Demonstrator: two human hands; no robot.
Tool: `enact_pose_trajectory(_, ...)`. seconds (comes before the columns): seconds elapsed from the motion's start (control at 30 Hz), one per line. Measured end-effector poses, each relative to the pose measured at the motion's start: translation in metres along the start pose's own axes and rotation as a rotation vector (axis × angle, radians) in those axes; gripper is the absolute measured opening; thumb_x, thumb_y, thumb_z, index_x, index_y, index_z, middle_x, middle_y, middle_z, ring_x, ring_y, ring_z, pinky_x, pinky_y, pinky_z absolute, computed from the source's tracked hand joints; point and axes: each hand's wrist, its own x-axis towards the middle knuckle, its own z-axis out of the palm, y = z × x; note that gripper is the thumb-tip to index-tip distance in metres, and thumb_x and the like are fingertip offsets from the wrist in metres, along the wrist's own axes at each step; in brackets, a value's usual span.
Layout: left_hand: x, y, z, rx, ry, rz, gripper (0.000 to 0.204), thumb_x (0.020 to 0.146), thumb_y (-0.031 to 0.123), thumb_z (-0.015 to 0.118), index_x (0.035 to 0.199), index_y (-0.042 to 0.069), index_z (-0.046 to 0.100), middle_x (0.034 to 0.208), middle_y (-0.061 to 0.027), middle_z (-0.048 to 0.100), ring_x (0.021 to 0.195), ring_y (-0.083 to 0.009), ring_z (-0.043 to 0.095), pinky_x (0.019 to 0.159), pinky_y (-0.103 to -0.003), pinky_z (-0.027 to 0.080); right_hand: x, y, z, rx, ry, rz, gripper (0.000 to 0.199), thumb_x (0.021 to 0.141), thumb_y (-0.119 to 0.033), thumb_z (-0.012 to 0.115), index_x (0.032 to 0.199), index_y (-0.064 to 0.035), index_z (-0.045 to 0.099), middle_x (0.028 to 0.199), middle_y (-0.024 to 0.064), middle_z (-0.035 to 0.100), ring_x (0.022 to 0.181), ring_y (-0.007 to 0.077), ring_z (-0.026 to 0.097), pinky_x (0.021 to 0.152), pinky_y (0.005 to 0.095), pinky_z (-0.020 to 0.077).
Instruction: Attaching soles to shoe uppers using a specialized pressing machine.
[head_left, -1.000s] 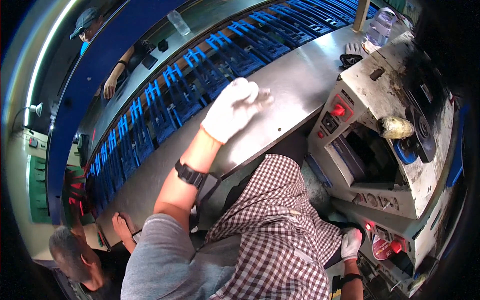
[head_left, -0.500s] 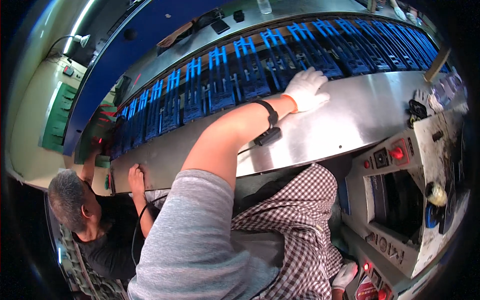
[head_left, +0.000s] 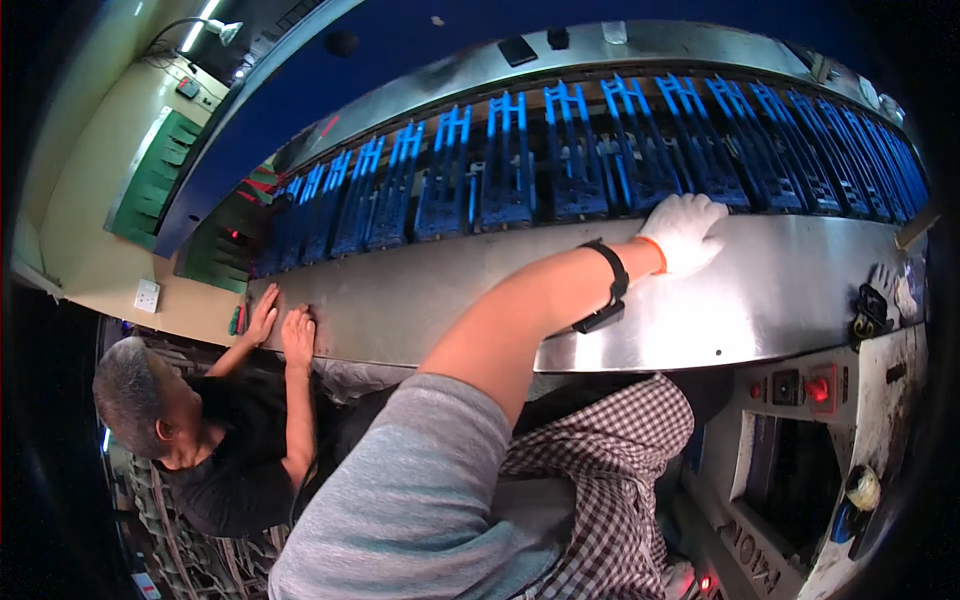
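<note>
Grip of the right hand (head_left: 678, 580) cannot be told, as it shows only in part, below the metal counter (head_left: 440, 290). At the counter's far edge rests the gloved left hand (head_left: 685, 235), fingers slightly bent; whether they have hold of anything is hidden. Just beyond that edge, by the fingertips, runs a row of blue holders (head_left: 622, 175). They look stiff and perhaps slippery under cloth; their long slim bars seem easiest to grasp, though weight is hard to judge.
</note>
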Motion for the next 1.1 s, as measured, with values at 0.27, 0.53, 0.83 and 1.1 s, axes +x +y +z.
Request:
enact_pose_trajectory(0.27, 0.006, 0.004, 0.009, -0.025, 0.004, -0.001, 0.039, 0.088, 0.03, 0.062, 0.121, 0.009, 0.066, 0.113, -0.0169, 0.065, 0.108, -0.0358, 0.063, 0.093, -0.049, 0.05, 0.046, -0.001, 0.025, 0.109, -0.056, -0.063, 0.029, 0.095, -0.025, 0.057, 0.092, 0.0, 0.071, 0.098, 0.0243, 0.07, 0.099, 0.0456, 0.063, 0.092, 0.0544, 0.0502)
enact_pose_trajectory(0.53, 0.003, -0.002, 0.004, -0.006, 0.018, 0.01, 0.035, 0.089, 0.029, 0.062, 0.117, 0.008, 0.068, 0.112, -0.0155, 0.066, 0.106, -0.0344, 0.063, 0.092, -0.048, 0.05, 0.048, 0.01, 0.005, 0.141, -0.137, -0.073, 0.029, 0.095, -0.025, 0.057, 0.093, 0.0001, 0.071, 0.099, 0.0245, 0.07, 0.099, 0.0456, 0.064, 0.092, 0.0545, 0.0505)
enact_pose_trajectory(0.83, -0.001, -0.007, 0.011, 0.025, 0.039, 0.005, 0.032, 0.088, 0.028, 0.063, 0.114, 0.01, 0.069, 0.107, -0.0145, 0.064, 0.1, -0.034, 0.062, 0.086, -0.049, 0.048, 0.035, 0.004, 0.005, 0.205, -0.202, -0.055, 0.029, 0.095, -0.025, 0.057, 0.094, 0.0002, 0.072, 0.1, 0.0247, 0.07, 0.099, 0.0455, 0.064, 0.092, 0.0547, 0.0509)
enact_pose_trajectory(1.1, 0.005, -0.004, 0.006, 0.025, 0.104, 0.038, 0.029, 0.087, 0.028, 0.062, 0.109, 0.01, 0.069, 0.105, -0.0141, 0.065, 0.1, -0.0345, 0.063, 0.086, -0.049, 0.049, -0.012, 0.008, -0.033, 0.213, -0.296, 0.012, 0.029, 0.095, -0.025, 0.057, 0.094, 0.0003, 0.072, 0.1, 0.0248, 0.071, 0.099, 0.0455, 0.064, 0.092, 0.0549, 0.0513)
